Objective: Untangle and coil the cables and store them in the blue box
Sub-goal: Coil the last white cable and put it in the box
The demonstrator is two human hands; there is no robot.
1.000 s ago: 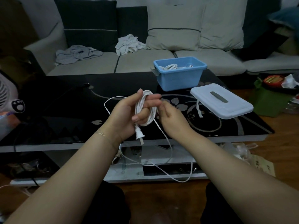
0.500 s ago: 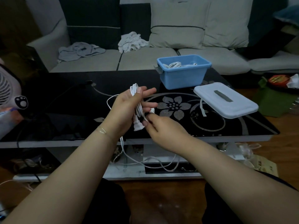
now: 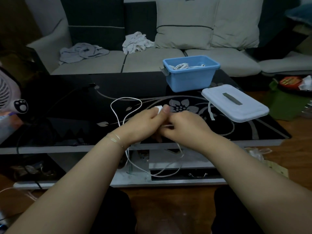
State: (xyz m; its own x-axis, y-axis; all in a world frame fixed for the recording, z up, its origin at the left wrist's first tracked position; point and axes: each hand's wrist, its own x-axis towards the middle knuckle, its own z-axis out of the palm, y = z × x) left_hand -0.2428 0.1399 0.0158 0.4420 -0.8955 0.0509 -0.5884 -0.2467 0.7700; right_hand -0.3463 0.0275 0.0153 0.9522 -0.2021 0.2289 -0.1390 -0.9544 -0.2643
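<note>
Left hand (image 3: 143, 125) gripped white cable (image 3: 118, 114) bundle as anchor; right hand (image 3: 184, 127) fingers pinched strand beside it, likely wrapping; blue box (image 3: 189, 80) stood open beyond fingertips.

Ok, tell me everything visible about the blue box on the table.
The blue box is a rectangular, plastic-looking tub with a rolled rim and a grey latch on its left end. It stands upright and open at the far side of the black glass table. Coiled white cables lie inside. Its white lid, with a grey handle, lies apart on the table, nearer and to the right. Neither hand touches it.
</note>
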